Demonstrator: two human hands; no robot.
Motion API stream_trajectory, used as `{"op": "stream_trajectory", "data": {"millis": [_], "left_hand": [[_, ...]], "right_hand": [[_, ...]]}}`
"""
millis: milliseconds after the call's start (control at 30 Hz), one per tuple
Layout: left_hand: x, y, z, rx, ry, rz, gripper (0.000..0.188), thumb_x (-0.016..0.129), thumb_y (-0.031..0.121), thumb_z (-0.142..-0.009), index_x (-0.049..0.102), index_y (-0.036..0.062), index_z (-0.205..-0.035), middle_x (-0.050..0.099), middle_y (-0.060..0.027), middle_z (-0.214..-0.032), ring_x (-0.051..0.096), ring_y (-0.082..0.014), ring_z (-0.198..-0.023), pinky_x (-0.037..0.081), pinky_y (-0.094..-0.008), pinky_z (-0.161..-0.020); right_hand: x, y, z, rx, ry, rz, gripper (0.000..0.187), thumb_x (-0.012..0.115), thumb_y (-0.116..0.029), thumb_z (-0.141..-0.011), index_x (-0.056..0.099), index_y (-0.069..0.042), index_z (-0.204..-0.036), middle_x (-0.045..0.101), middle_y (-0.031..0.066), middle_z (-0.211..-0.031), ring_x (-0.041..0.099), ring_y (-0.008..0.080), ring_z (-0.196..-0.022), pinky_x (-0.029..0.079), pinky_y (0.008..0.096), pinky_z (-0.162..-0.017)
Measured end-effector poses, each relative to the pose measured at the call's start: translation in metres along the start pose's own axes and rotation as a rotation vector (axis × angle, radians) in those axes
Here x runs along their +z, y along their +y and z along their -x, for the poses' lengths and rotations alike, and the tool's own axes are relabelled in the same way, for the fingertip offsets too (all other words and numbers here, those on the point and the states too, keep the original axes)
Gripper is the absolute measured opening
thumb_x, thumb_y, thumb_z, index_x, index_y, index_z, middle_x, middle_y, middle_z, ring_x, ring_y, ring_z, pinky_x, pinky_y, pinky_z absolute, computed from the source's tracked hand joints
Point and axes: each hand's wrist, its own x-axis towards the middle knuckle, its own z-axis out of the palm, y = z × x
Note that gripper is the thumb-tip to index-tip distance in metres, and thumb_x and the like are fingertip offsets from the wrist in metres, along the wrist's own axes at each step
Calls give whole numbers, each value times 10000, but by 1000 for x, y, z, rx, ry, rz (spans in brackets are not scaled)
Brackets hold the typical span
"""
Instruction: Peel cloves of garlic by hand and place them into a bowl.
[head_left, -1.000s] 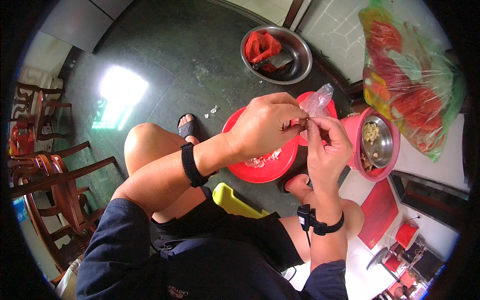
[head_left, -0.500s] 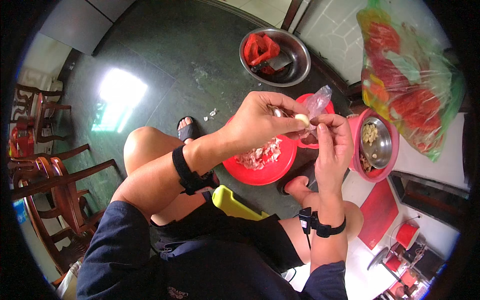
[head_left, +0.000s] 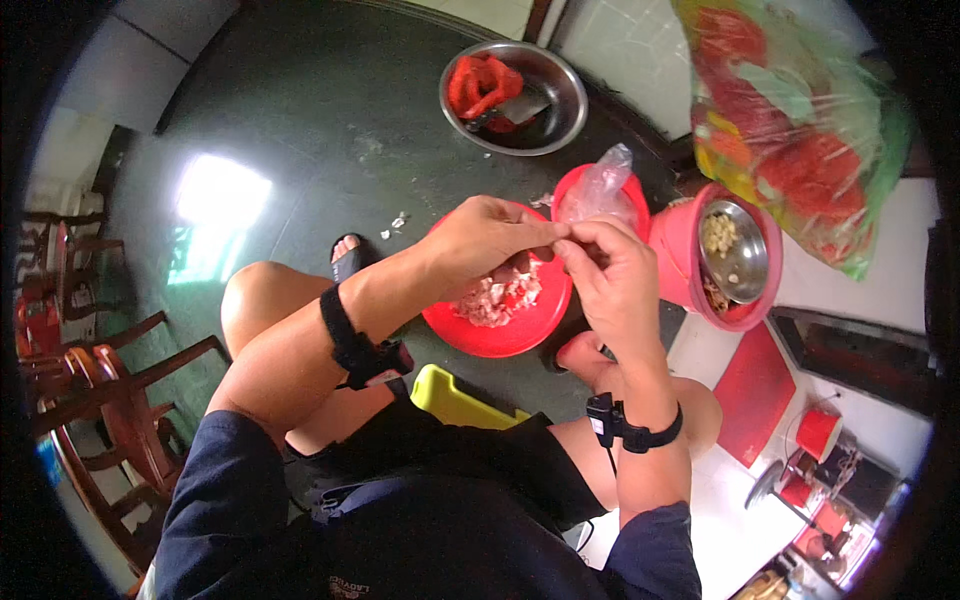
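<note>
My left hand [head_left: 490, 240] and my right hand [head_left: 615, 270] meet over a red basin [head_left: 490, 343], thumbs and forefingers pinched together at the tips. Whatever lies between the fingers is hidden; no clove shows there. Below them, the basin holds a heap of whitish-pink garlic pieces or skins [head_left: 492, 305]. To the right, peeled garlic cloves [head_left: 720, 233] lie in a steel bowl [head_left: 752, 275], which rests in a pink bucket [head_left: 680, 250]. A clear plastic bag [head_left: 600, 188] sits in a smaller red container [head_left: 570, 183] just beyond my right hand.
A large steel basin [head_left: 570, 125] with a red bag [head_left: 483, 85] and a cleaver [head_left: 525, 104] stands farther off. A green-tinted bag [head_left: 800, 150] hangs at the upper right. Wooden chairs [head_left: 120, 420] are at left. A yellow-green plastic piece [head_left: 455, 400] lies between my legs.
The pale peeled garlic clove seen at my left fingertips is no longer visible. My hands have come closer together, fingertips now touching. The whole view has shifted slightly.
</note>
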Motion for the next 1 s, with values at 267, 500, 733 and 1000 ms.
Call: {"op": "stream_trajectory", "data": {"millis": [267,500,733,1000], "left_hand": [[0,-25,-30,6,-178,441,384,499,143,-1009,604,-149,-1236,581,-98,-848,566,-194,-768,512,-340,-678],[7,-9,-15,93,-294,571,509,481,-115,-891,451,-178,-1395,594,-132,-976,608,-243,-969,498,-376,-991],[19,0,-4,284,-267,381,514,634,-37,-982,457,-54,-1464,666,-156,-1276,677,-197,-1112,559,-301,-957],[14,16,5,429,-168,145,534,701,-62,-940,493,-55,-1432,684,-134,-1287,660,-168,-1178,574,-319,-994]], "right_hand": [[-126,117,-14,468,509,-206,238,702,-233,-981,686,-20,-1084,708,74,-895,673,143,-783,547,318,-679],[-165,151,4,667,966,-583,329,667,-149,-988,621,-57,-1300,677,99,-1084,672,197,-890,573,350,-791],[-62,39,6,237,242,-230,272,668,-77,-989,677,-6,-1251,663,83,-1155,671,143,-918,555,272,-824],[-17,-15,-3,-82,72,-123,173,753,22,-882,735,35,-1054,705,113,-1029,696,174,-892,563,285,-776]]}}
